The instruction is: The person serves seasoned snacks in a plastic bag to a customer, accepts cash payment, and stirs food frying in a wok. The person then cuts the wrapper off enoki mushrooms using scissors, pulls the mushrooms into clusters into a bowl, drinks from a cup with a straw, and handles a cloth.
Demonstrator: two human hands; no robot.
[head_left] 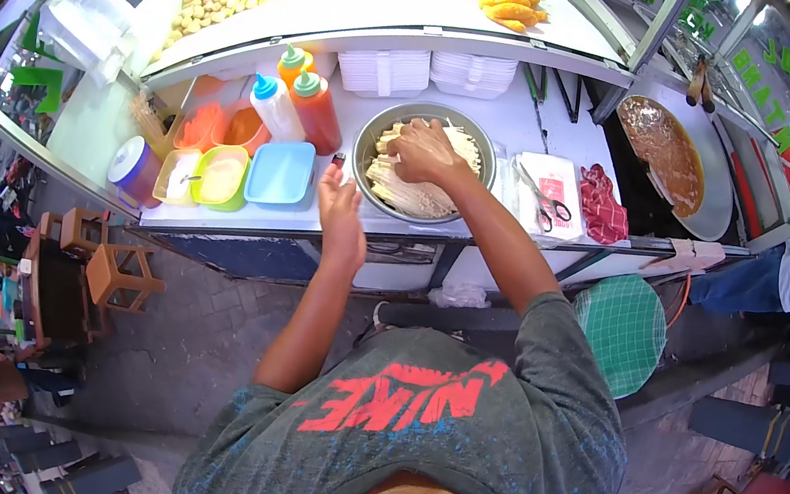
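Observation:
A round metal bowl [361, 174] on the counter holds pale, thin-stemmed enoki mushrooms [412, 194]. My right hand [425, 153] reaches into it, fingers bent down and closed on some of the mushrooms; its fingertips are partly hidden. Beside the bowl's left rim, my left hand [343, 217] is raised with its fingers loosely stretched and nothing visible in it. A small dark object [339, 159] shows just beyond its fingertips. Left of that hand lies a blue plastic container [281, 174]. To the right of the bowl are scissors [545, 199] on a white packet [548, 223].
Squeeze bottles [317, 115] stand behind the blue container. Stacked white foam boxes [384, 72] sit beyond the bowl. At right are a red cloth [602, 205] and a wide pan [717, 217] of brown oil. A green-covered stool [619, 331] stands below the counter edge.

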